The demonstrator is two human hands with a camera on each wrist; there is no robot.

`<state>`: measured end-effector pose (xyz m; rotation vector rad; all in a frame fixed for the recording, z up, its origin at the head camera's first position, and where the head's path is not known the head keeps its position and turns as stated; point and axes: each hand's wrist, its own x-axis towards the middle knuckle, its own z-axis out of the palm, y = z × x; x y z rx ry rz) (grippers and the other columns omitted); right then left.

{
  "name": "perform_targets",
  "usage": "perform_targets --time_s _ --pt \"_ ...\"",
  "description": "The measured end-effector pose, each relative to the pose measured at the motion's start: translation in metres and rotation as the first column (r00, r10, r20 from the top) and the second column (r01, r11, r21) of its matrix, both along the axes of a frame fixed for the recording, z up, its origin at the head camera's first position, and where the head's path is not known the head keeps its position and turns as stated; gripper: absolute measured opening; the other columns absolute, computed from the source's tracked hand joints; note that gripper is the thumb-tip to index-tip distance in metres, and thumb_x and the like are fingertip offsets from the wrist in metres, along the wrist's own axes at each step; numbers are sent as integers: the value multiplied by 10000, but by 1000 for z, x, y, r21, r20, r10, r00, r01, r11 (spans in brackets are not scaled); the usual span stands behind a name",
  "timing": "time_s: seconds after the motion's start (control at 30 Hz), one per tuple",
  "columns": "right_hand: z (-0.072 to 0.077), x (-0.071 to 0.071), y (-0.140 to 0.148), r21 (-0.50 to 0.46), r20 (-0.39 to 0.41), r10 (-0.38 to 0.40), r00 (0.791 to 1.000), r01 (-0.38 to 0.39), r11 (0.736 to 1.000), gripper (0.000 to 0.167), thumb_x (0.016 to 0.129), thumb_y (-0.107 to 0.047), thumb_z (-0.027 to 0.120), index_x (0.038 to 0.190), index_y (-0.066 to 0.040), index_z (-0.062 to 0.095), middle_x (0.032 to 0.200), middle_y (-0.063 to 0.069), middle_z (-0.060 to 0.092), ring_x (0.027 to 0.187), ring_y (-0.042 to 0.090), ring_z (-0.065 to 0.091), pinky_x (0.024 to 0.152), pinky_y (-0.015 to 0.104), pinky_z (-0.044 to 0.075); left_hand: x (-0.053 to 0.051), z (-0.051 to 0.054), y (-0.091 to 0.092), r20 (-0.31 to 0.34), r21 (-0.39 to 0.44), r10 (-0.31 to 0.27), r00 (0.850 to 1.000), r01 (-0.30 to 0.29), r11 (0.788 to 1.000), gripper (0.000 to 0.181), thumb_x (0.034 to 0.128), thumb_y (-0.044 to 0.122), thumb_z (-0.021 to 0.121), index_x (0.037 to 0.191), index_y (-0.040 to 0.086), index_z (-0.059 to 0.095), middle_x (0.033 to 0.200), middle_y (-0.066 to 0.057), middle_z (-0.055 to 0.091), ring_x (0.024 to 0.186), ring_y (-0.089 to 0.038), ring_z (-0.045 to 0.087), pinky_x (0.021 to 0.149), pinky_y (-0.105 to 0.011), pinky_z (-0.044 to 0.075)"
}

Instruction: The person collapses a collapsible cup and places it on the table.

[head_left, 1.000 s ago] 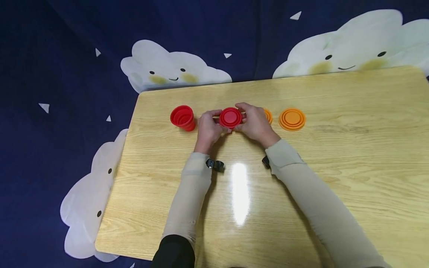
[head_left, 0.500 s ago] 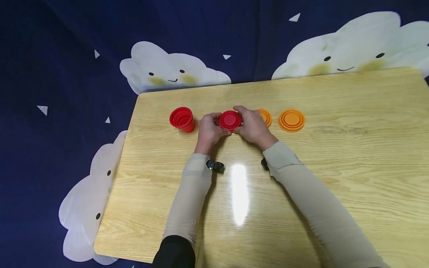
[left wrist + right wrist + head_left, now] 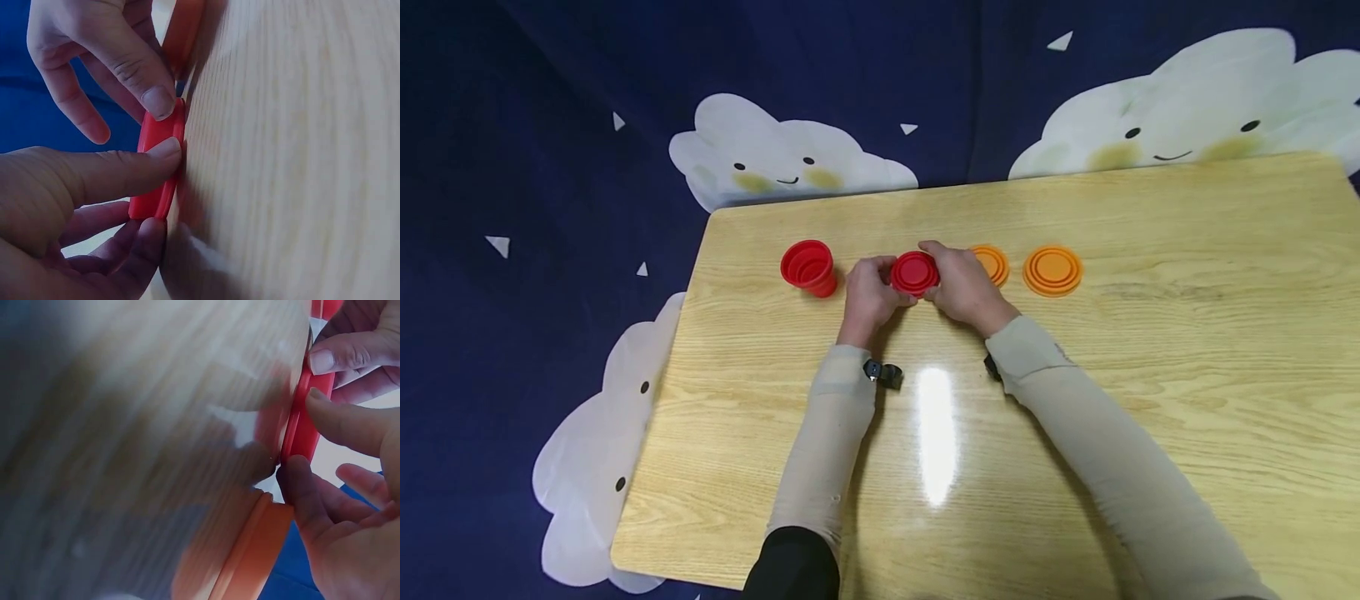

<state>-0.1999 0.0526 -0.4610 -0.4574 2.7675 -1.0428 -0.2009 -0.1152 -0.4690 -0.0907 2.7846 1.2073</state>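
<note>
A red collapsible cup (image 3: 914, 273), folded flat with ringed steps, lies between both hands in the head view. My left hand (image 3: 867, 300) pinches its left side, the thumb across the side wall in the left wrist view. From the right, my right hand (image 3: 964, 283) pinches the opposite edge with thumb and fingers. In both wrist views the cup's rim (image 3: 175, 162) is down at the table surface; whether it fully touches, I cannot tell. Left of the hands stands an expanded red cup (image 3: 809, 268). Beside my right hand is a flattened orange cup (image 3: 992, 265), partly covered by it.
Another flattened orange cup (image 3: 1052, 270) lies farther right in the row. The wooden table (image 3: 1187, 333) extends toward the right, with its left edge near the expanded cup. A dark blue cloth (image 3: 850, 58) with white clouds hangs behind.
Both hands have shifted the flattened red cup slightly toward the person. My right hand has moved a little left, uncovering more of the nearer orange cup. The other cups stay in place.
</note>
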Motion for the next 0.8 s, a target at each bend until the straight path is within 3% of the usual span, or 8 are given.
perform_targets --time_s 0.2,0.5,0.8 --pt "0 1 2 -13 2 -14 1000 14 1000 830 804 -23 823 1508 6 384 1374 224 556 1229 365 551 1058 463 443 2 0 -1 -14 27 -22 1000 23 999 687 664 51 943 1289 3 663 1104 -119 692 1004 -228 581 900 -349 481" --pt "10 2 9 -95 82 -15 996 22 995 850 821 -132 813 1522 -2 350 1353 246 565 1158 346 567 999 470 476 19 4 -13 37 139 7 999 -12 990 742 710 36 914 1373 -22 587 1242 -142 668 1081 -236 611 939 -317 513" --pt "10 1 5 -156 41 -31 999 37 987 758 834 -156 812 1471 3 433 1284 205 606 1122 324 592 980 440 494 45 13 -41 15 260 1 1000 -5 966 575 786 56 864 1301 -51 632 1074 -193 678 921 -248 597 829 -317 530"
